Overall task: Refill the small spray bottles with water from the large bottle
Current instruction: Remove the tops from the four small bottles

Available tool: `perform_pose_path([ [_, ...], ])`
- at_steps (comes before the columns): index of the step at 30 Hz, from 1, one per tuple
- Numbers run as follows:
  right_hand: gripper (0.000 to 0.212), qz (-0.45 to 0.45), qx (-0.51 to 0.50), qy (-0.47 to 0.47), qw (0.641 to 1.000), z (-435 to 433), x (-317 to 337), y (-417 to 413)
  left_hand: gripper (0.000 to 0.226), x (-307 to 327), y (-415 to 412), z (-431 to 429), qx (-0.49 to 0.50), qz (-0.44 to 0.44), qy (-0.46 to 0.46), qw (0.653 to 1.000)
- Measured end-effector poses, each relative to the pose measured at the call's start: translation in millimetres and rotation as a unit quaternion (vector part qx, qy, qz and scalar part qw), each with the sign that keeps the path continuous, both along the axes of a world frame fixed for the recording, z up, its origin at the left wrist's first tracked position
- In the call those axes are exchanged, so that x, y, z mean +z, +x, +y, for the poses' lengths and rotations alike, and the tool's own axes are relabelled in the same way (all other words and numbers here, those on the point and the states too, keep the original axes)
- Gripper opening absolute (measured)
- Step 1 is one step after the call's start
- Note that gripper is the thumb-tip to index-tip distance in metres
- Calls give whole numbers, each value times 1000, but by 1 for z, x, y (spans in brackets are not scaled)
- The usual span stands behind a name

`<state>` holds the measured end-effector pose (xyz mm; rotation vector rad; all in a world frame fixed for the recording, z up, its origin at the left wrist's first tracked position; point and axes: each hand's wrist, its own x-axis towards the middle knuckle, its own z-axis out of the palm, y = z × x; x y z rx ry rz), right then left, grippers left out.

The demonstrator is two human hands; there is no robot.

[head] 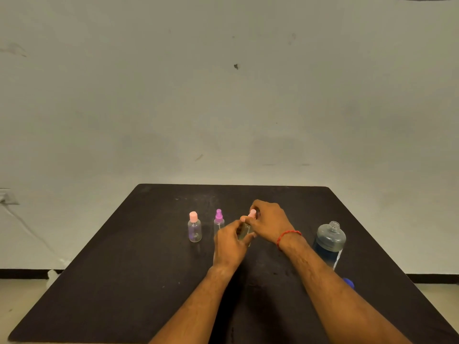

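- Black table (124, 281) carries everything, in front of a pale wall (223, 95).
- Left hand (229, 244) curls round the clear body of a small spray bottle (244, 230), upright near the table's middle.
- Right hand (269, 219) has fingers curled over that bottle's pink top (252, 213); a red thread (288, 237) circles the wrist.
- Purple-top bottle (218, 220) stands just left of the hands, and the pink-cap bottle (194, 227) stands further left; both are upright and capped.
- Large bottle (330, 242) stands to the right, uncapped with its neck threads bare. It holds water, and its white side label is too small to read.
- Blue cap (349, 284) shows behind the right forearm.
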<state>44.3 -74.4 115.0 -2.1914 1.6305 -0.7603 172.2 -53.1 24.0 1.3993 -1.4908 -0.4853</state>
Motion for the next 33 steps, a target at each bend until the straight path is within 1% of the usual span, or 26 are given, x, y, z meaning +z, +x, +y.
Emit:
perform_pose_path([
  [4,7,34,4,4,999,2,8,0,34,-2,1,-1,7,-10,3,1000],
  [7,19,54,21,-24,998,4,18,-4,36,-4,2,-1,14,-8,12,1000],
  [10,22,49,22,-50,997,6,26,-9,35,-6,2,-1,24,4,23,999],
  [15,21,1,5,-80,997,9,33,-23,36,-8,1,-6,33,9,37,999],
  [20,19,-42,-33,-93,994,13,23,-38,35,-9,-3,-14,49,9,50,998],
  [24,17,-79,-73,-100,989,17,3,-43,34,-11,-5,-21,52,8,68,996],
  [29,12,-110,-127,-105,980,21,-31,-37,33,-16,-5,-27,59,35,76,995],
  [33,15,-139,-160,-92,973,20,-62,-28,33,-21,-7,-32,49,41,77,995],
])
